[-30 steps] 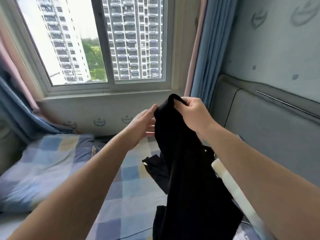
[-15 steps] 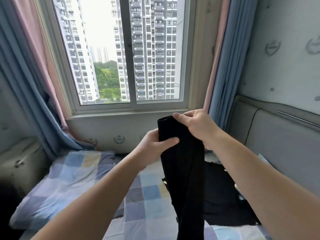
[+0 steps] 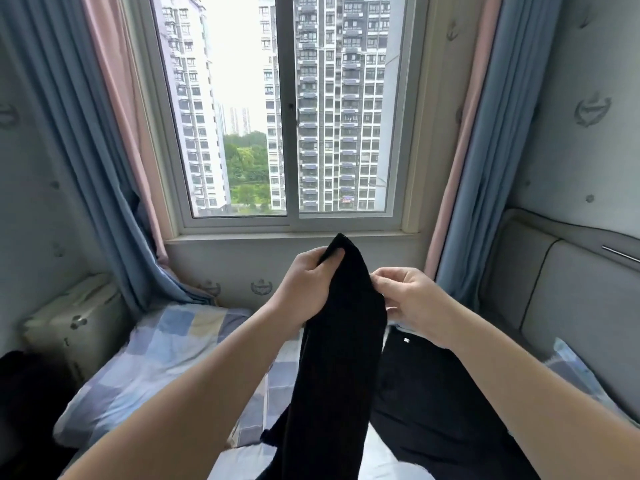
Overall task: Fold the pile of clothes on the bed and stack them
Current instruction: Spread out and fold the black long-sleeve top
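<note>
A long black garment point(image 3: 332, 358) hangs in the air in front of me, above the bed. My left hand point(image 3: 306, 285) grips its top end, fingers curled round the bunched cloth. My right hand point(image 3: 408, 299) pinches the garment's right edge a little lower. More black clothing point(image 3: 426, 393), one piece with a small white mark, lies spread on the bed under my right forearm. The garment's lower end runs out of the bottom of the view.
The bed point(image 3: 166, 348) has a blue, grey and yellow checked sheet. A window point(image 3: 287, 116) with blue and pink curtains point(image 3: 485, 140) faces me. A grey padded headboard point(image 3: 568, 306) runs along the right. A pale case point(image 3: 76, 320) and a dark object point(image 3: 27, 393) sit at left.
My left hand has moved up and taken the garment's top end. My right hand has let go of the top and slid down to pinch the right edge. The view has tilted upward.
</note>
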Demonstrator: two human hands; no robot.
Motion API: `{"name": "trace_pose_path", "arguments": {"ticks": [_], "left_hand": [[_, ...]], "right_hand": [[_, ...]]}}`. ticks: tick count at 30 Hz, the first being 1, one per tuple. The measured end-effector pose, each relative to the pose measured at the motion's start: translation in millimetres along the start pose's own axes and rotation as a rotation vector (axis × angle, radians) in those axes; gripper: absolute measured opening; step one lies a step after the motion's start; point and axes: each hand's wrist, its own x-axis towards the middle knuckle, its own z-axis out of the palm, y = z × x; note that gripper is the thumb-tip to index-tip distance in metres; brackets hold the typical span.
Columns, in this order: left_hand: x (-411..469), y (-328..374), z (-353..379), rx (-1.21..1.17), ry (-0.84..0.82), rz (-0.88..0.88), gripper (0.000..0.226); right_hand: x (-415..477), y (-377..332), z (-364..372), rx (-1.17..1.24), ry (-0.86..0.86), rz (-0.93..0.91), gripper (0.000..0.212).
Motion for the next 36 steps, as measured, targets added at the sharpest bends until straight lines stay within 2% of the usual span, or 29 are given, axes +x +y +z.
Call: {"name": "trace_pose_path", "arguments": {"ticks": [2,4,7,9,12,14,16,18,20,22,23,24,25,27,29,30,32,34,36], "left_hand": [[4.2,5.5,10.3,0.048,-0.003,0.013,0.034],[8.7,11.7,23.1,0.089,0.005,0.033,0.036],[12.7,22.2,37.0,0.115,0.01,0.043,0.031],[16.6,28.8,48.4,0.129,0.006,0.044,0.029],[19.4,37.4,54.4,0.169,0.002,0.05,0.026],[19.9,41.4,52.4,0.193,0.047,0.043,0.025],[22.8,41.4,44.7,0.228,0.128,0.044,0.024],[26.7,36.2,33.2,0.277,0.23,0.031,0.024],[30.0,26.9,20.7,0.339,0.339,0.013,0.032],[32.1,12.2,11.7,0.499,0.404,-0.006,0.037],[32.0,5.3,9.9,0.597,0.414,-0.029,0.03],[30.9,-0.1,10.6,0.678,0.394,-0.069,0.02],[29.6,-4.9,13.0,0.752,0.341,-0.119,0.02],[25.0,-10.4,25.0,0.9,0.146,-0.138,0.062],[20.1,-12.1,42.9,0.972,-0.04,-0.088,0.085],[16.5,-12.0,54.5,0.948,-0.136,-0.068,0.083],[13.1,-18.4,73.0,0.741,-0.276,-0.083,0.055],[11.1,-22.7,81.0,0.552,-0.263,-0.084,0.025],[16.1,-20.7,86.3,0.466,-0.171,-0.057,0.009]], "right_hand": [[-1.3,1.6,-2.3,-0.117,0.03,-0.099,0.018],[-0.1,8.4,-6.0,-0.149,-0.028,-0.125,0.018],[11.4,35.9,-9.0,-0.235,-0.107,-0.054,0.012],[14.8,55.1,-17.0,-0.316,-0.158,0.01,0.026],[8.7,83.8,-28.9,-0.453,-0.275,0.08,0.024],[3.9,106.4,-46.6,-0.535,-0.287,0.121,0.027],[-1.6,118.4,-70.4,-0.54,-0.21,0.136,0.029],[-10.0,116.9,-93.0,-0.455,-0.087,0.104,0.015],[-16.2,106.0,-113.2,-0.346,0.033,0.062,0.011],[-20.3,86.7,-123.6,-0.221,0.074,0.021,0.012],[-19.9,78.0,-124.8,-0.168,0.065,-0.007,0.012],[-20.0,67.2,-124.1,-0.134,0.046,-0.037,0.01],[-19.5,57.7,-122.5,-0.127,0.029,-0.068,0.009],[-17.5,42.1,-117.0,-0.138,0.004,-0.115,0.012],[-15.6,28.7,-112.7,-0.147,-0.027,-0.141,0.016],[-14.8,22.1,-109.9,-0.154,-0.041,-0.155,0.016],[-12.0,11.3,-107.9,-0.168,-0.066,-0.183,0.016],[-8.9,0.3,-107.4,-0.176,-0.068,-0.194,0.014],[-4.8,-5.0,-120.7,-0.194,-0.084,-0.195,0.009]]}}
